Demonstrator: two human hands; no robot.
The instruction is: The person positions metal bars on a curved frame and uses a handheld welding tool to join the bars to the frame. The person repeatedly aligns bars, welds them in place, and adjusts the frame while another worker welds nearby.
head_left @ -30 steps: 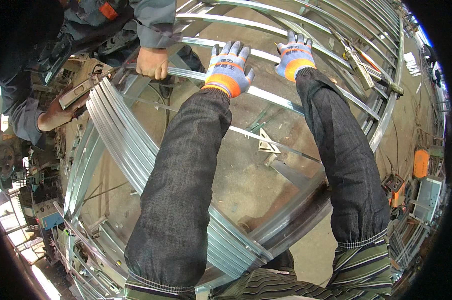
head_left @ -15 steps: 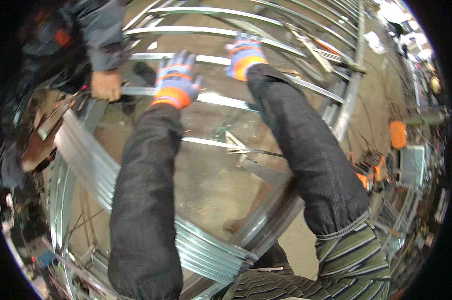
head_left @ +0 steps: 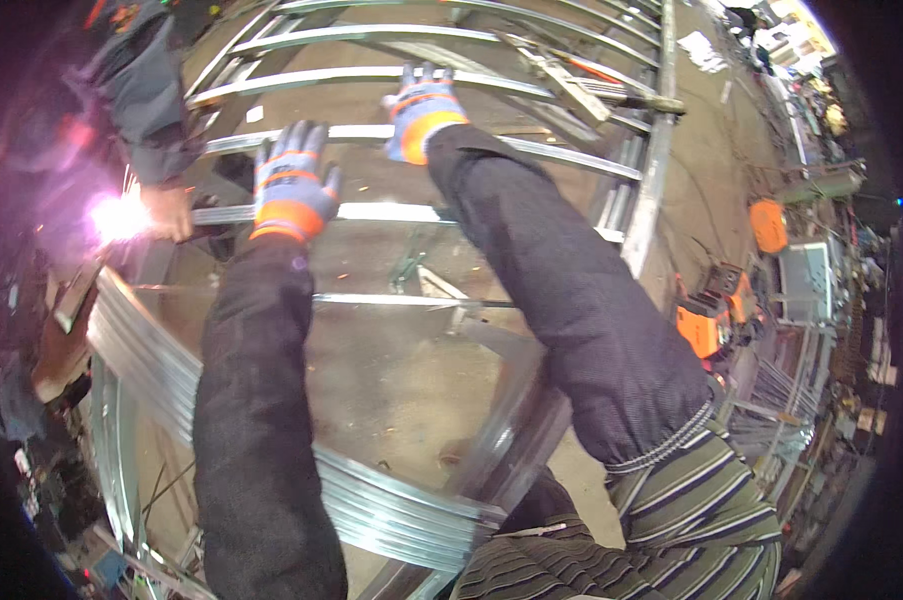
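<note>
My left hand (head_left: 293,182), in a grey-blue glove with orange bands, lies over a metal crossbar (head_left: 391,212). Its fingers are stretched out toward the bar beyond. Farther off and to the right, my right hand (head_left: 423,112) wears a matching glove. It rests with fingers extended across the ladder-like metal frame (head_left: 643,215), between two crossbars. Neither hand is wrapped round anything. Left of my left hand, a co-worker's bare hand (head_left: 168,212) is at the end of the crossbar, beside a bright welding glare (head_left: 119,218) that hides the joint.
A bundle of ribbed metal strips (head_left: 401,510) crosses below my forearms. Wood and metal pieces (head_left: 561,85) lie on the frame at the far right. Orange-and-black machines (head_left: 706,322) stand on the floor at right, near a grey metal box (head_left: 809,280).
A bright welding glare with sparks has appeared by the co-worker's hand. The view has shifted, so the frame and both my hands sit farther left; my hands stay over the same bars.
</note>
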